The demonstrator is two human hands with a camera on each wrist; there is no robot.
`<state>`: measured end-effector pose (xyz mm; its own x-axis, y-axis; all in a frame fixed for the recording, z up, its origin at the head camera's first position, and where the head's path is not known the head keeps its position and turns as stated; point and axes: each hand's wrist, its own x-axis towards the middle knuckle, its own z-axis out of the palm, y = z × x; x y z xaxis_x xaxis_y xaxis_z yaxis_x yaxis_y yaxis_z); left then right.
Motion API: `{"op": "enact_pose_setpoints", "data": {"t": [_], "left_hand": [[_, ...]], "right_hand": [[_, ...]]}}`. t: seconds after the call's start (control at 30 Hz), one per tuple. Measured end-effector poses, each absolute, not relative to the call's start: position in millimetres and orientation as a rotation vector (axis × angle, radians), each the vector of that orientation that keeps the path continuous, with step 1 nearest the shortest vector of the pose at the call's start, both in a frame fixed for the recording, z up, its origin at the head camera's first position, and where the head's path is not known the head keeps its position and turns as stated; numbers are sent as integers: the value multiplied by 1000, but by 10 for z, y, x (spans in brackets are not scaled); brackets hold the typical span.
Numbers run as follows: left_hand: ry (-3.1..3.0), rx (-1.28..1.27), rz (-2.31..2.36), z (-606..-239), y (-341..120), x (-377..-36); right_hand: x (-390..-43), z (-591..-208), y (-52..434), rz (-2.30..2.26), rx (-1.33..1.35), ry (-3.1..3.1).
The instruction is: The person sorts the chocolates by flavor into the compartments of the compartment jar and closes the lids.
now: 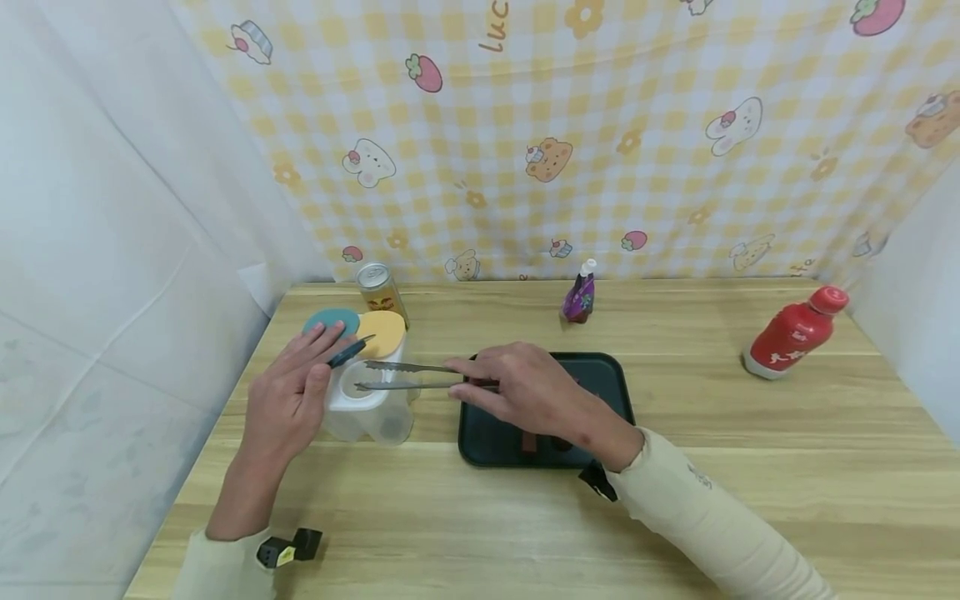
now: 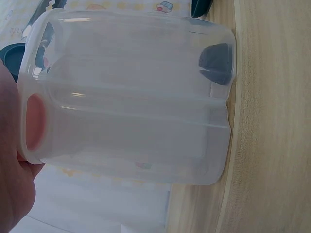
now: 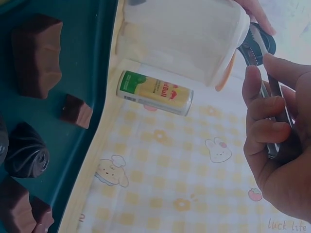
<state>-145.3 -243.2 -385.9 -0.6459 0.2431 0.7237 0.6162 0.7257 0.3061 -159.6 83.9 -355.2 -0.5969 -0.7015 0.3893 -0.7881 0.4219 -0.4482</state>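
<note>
My left hand (image 1: 296, 387) lies with straight fingers against the left side of a translucent two-compartment container (image 1: 369, 412), thumb (image 2: 14, 184) pressed on its wall. The container's teal lid (image 1: 330, 321) and yellow lid (image 1: 384, 332) stand flipped open. One dark piece (image 2: 216, 63) sits inside a compartment of the container (image 2: 131, 97). My right hand (image 1: 480, 379) grips metal tongs (image 1: 408, 377), whose tips reach over the container's open top. In the right wrist view the fingers (image 3: 265, 131) curl round the tongs (image 3: 272, 97). Behind that hand lies a dark green tray (image 1: 607, 379) with several chocolates (image 3: 36, 53).
A yellow drink can (image 1: 381, 287) stands just behind the container. A small purple bottle (image 1: 579, 296) is at the back centre and a red bottle (image 1: 795, 332) at the far right. A checked cloth backs the wooden table (image 1: 750, 467); white sheets close in both sides.
</note>
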Motion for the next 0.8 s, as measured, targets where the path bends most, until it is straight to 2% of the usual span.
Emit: {"op": "enact_pose_setpoints", "data": {"t": [0.43, 0.8], "left_hand": [[-2268, -644, -726, -3855, -2440, -1458], [-2279, -638, -726, -3842, -2438, -1439]], "right_hand": [[-1579, -3552, 909, 881, 1346, -2470], [-1482, -3662, 1296, 859, 1282, -2414]]}}
